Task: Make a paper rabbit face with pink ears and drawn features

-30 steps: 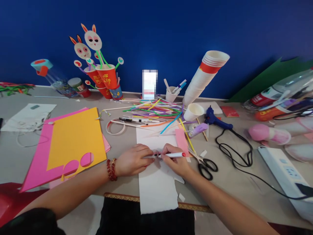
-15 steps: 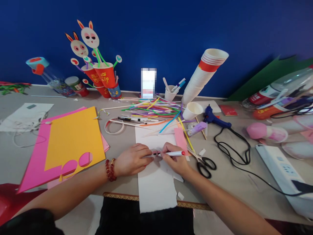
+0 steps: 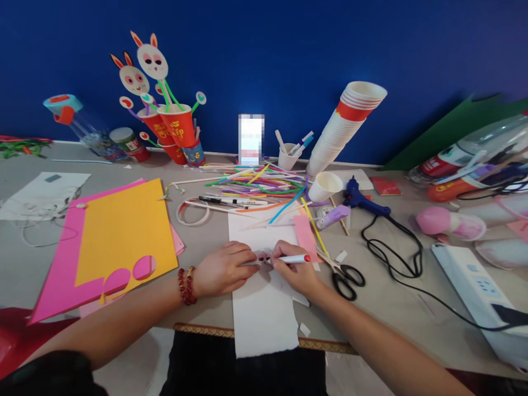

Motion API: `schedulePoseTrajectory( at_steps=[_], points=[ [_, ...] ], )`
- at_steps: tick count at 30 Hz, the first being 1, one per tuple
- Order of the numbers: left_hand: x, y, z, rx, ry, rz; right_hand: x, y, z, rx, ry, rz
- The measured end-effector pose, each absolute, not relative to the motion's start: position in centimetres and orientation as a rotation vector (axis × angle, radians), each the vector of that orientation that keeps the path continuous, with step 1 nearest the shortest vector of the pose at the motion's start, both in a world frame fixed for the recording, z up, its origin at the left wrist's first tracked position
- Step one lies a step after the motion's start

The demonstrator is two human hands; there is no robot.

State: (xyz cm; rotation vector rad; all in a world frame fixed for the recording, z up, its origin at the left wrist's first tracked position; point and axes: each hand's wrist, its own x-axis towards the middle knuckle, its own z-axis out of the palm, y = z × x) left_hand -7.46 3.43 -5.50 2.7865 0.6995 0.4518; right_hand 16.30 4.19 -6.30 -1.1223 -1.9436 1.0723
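A white marker (image 3: 297, 259) with a red end is in my right hand (image 3: 293, 270); its tip meets a small pale paper face (image 3: 264, 263) with dark eyes on pink patches. From the other side my left hand (image 3: 226, 268), fingers bent and close together, holds the face's left edge, and a red bead bracelet circles that wrist. Both hands rest over a white sheet of paper (image 3: 266, 324) that overhangs the table's front edge. Much of the small face is hidden by my fingers.
Black-handled scissors (image 3: 347, 279) lie right of my right hand, near a blue glue gun (image 3: 363, 199) with its cord. Coloured sticks (image 3: 256, 181) lie behind the paper. Orange card (image 3: 124, 231) is at left. Stacked paper cups (image 3: 344, 129) and red cups with rabbit faces (image 3: 176, 124) stand behind.
Hardly anything differs. The marker's red end has tilted very slightly, while both hands keep their places around the paper face.
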Motion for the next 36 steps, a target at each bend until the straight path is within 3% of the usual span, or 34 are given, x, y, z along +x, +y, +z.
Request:
schedulePoseTrajectory(
  at_steps=[36],
  points=[
    [-7.45,3.42,-5.48,2.797,0.698,0.477,16.17,4.22,-6.12,-1.131,-1.95,1.062]
  ],
)
